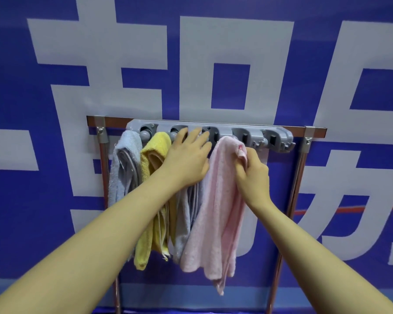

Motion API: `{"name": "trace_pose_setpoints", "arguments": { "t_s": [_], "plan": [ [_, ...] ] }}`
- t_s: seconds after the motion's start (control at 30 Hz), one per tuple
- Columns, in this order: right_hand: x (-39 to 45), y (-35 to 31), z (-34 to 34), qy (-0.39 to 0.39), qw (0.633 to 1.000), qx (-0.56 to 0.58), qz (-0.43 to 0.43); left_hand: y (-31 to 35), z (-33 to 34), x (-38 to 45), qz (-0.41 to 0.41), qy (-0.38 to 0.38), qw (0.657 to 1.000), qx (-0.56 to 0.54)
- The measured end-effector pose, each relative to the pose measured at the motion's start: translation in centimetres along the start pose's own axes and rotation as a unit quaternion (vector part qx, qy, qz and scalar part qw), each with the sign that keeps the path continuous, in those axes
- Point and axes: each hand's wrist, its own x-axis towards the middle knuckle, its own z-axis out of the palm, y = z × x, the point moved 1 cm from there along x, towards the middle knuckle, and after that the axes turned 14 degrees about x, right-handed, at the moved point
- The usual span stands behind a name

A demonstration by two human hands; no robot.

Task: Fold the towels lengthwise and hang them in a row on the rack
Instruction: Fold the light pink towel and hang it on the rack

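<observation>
We see the pink towel (216, 207) hanging folded at the fourth clip of the grey rack (227, 129), its top corner pinched in our right hand (251, 173); our left hand (186, 159) lies flat with fingers spread over the third grey towel (186, 214) just beside it. To seat it well, we judge the fold should be pushed up into the clip while the left hand keeps its neighbour back; the hem should hang level with the others. Further left hang the yellow towel (152, 200) and a pale grey towel (125, 164); one clip to the right looks free. The copper frame (297, 189) and blue banner (361, 155) stand behind; the crowding neighbour towels are the main hindrance.
</observation>
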Motion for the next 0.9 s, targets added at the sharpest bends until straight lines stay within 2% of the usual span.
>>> {"name": "trace_pose_setpoints", "arguments": {
  "t_s": [0.1,0.2,0.3,0.43,0.53,0.77,0.9],
  "plan": [
    [-0.3,0.6,0.3,-0.001,0.998,0.061,0.009,1.7,-0.1,-1.5,-0.018,0.012,1.000,0.021],
    [-0.5,0.6,0.2,0.009,0.993,0.114,0.031,4.3,0.3,-3.8,-0.031,0.035,0.999,-0.007],
    [-1.0,0.7,0.1,-0.012,0.987,0.146,0.066,6.8,1.4,-6.0,-0.040,0.009,0.999,-0.029],
    [-2.8,2.1,0.3,-0.033,0.983,0.146,0.106,7.9,2.5,-6.6,-0.057,-0.023,0.998,-0.007],
    [-4.4,3.7,0.7,-0.035,0.980,0.149,0.128,8.3,2.9,-6.7,-0.065,-0.016,0.998,-0.002],
    [-5.1,4.5,-1.2,0.049,0.984,0.129,0.109,10.5,3.8,-6.6,-0.072,-0.022,0.997,-0.014],
    [-4.5,4.5,-3.0,0.048,0.989,0.108,0.086,12.2,3.9,-5.1,-0.072,-0.039,0.996,-0.047]
  ]
}}
